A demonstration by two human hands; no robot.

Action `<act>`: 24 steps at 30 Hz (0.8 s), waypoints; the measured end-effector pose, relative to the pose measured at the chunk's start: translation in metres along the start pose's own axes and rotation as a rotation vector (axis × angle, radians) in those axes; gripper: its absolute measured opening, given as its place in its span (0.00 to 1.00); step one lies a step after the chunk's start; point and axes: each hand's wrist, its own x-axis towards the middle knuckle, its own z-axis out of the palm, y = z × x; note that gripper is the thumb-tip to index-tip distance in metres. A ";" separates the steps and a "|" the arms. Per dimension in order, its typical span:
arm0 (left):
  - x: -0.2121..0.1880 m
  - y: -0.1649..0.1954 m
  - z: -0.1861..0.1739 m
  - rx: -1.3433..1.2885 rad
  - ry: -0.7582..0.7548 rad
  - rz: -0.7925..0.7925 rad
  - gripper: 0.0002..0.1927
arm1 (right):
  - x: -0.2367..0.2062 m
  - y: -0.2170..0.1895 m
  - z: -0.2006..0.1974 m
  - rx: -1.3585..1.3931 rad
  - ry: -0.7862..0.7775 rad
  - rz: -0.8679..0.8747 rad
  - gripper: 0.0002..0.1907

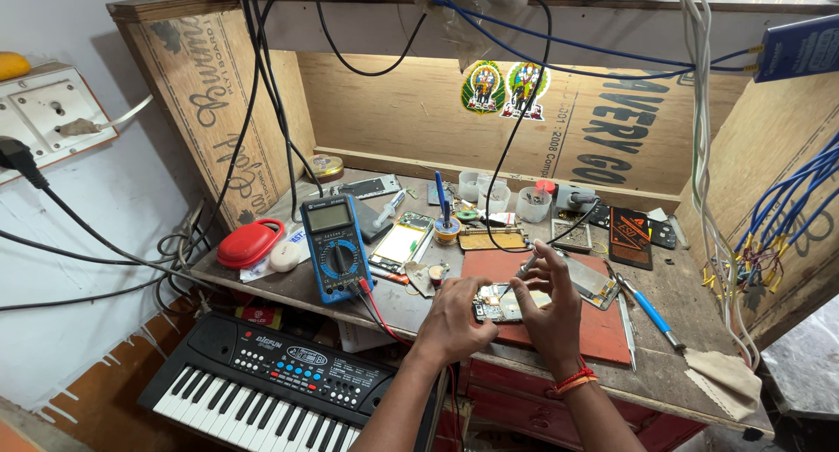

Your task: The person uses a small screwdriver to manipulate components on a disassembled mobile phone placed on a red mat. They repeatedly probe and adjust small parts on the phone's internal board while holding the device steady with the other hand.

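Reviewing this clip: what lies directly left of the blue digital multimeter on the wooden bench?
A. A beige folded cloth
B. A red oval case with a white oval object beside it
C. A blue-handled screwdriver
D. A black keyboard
B: the red oval case and the white oval object sit just left of the blue digital multimeter on the wooden bench.

An electronics repair workshop: a plywood bench [673, 286] strewn with a multimeter [336, 246], opened phones [402, 240] and cables [699, 111].
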 end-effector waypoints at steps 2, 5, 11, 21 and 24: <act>0.000 0.000 0.000 -0.005 0.004 0.002 0.33 | 0.000 0.000 0.000 0.023 -0.001 0.054 0.34; 0.000 0.000 0.000 -0.010 0.013 0.011 0.32 | 0.000 -0.001 0.000 0.027 0.007 0.060 0.33; 0.000 0.000 0.000 -0.015 0.023 0.022 0.32 | -0.001 -0.003 0.000 0.019 0.022 0.045 0.33; 0.000 -0.001 0.001 -0.018 -0.021 -0.014 0.32 | 0.000 -0.002 -0.001 -0.031 0.069 0.011 0.32; 0.001 0.001 0.002 0.072 -0.028 0.040 0.31 | 0.001 -0.002 -0.001 -0.028 0.085 0.022 0.31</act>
